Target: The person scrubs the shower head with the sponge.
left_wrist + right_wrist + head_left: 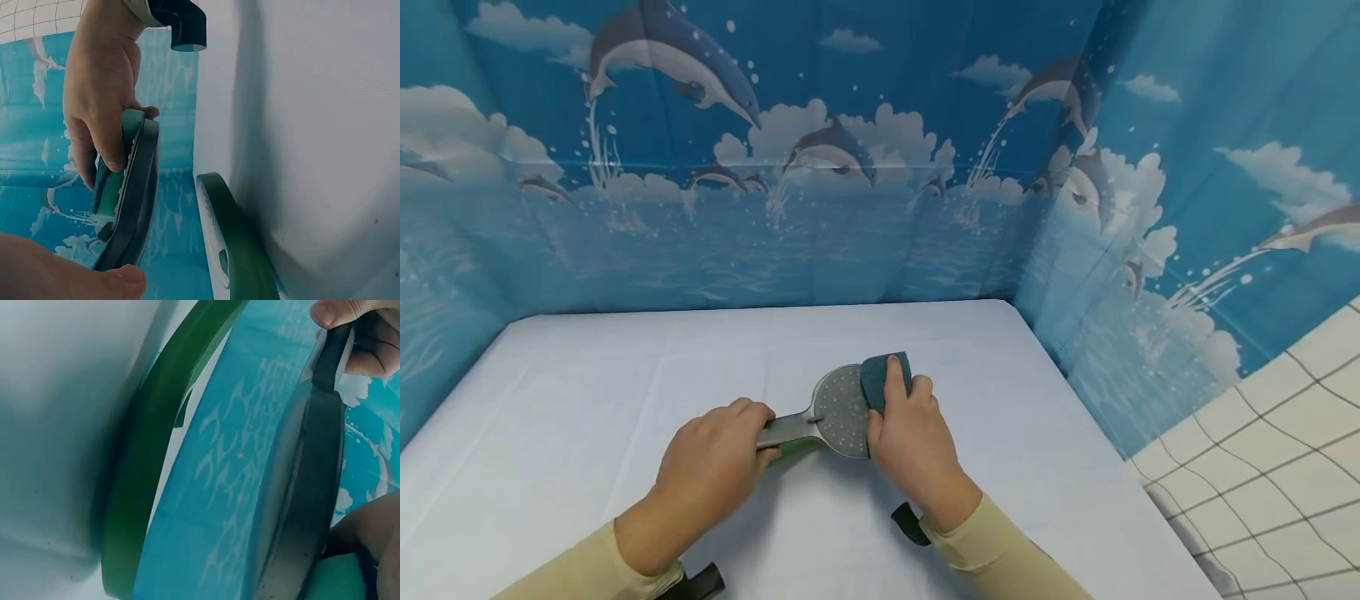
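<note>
My left hand (715, 454) grips the handle of a grey metal tool with a flat round head (841, 412), dotted with small marks. The thumb lies along the handle's near side. My right hand (917, 442) pinches a green sponge with a dark teal scouring side (886, 379) against the head's right edge, index finger stretched over it. The left wrist view shows the sponge (112, 194) touching the studded face of the tool (142, 187). Below the tool, a curved green piece (134, 506) sits close to the table; whether it joins the tool is hidden.
A white-covered table (625, 400) lies beneath both hands. Blue curtains printed with dolphins (775, 225) stand along its back and sides. White tiles (1285, 450) show at the right. A black fitting (912, 525) is on the right wrist, another (700, 583) on the left.
</note>
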### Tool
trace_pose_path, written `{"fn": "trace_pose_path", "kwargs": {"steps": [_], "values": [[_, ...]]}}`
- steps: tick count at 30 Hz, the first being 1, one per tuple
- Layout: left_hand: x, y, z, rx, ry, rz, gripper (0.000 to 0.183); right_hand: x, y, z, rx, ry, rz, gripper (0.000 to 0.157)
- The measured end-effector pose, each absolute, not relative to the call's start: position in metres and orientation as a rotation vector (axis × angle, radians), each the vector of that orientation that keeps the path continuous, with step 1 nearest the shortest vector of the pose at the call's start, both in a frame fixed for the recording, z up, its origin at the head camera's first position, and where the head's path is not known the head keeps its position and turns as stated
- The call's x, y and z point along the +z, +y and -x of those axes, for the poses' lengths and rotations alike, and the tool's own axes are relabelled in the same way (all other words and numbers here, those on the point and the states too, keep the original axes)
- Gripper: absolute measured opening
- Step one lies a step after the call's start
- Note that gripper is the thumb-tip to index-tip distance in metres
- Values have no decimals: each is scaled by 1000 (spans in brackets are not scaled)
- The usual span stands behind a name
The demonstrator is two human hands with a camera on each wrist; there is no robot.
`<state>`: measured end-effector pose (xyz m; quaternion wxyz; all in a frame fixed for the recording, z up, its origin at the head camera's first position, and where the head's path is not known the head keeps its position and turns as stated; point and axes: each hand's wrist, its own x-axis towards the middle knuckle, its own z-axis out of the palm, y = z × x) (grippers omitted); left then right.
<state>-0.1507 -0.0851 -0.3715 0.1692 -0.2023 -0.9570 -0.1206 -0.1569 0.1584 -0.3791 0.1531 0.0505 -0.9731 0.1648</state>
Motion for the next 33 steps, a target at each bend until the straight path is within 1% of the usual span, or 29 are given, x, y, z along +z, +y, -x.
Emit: {"fn": "trace_pose_path", "kwargs": {"steps": [7, 18, 26, 33], "values": [[-369, -79, 145, -422, -2794, 519, 32, -381, 156, 152, 396, -2741, -141, 69], [-373, -76, 139, -328, -2696, 589, 32, -389, 144, 143, 267, -2642, -218, 71], [-377, -73, 141, -262, -2557, 654, 33, -383, 122, 136, 202, -2690, -258, 74], [-378, -70, 143, -239, -2536, 668, 33, -382, 94, 130, 198, -2694, -427, 70]]}}
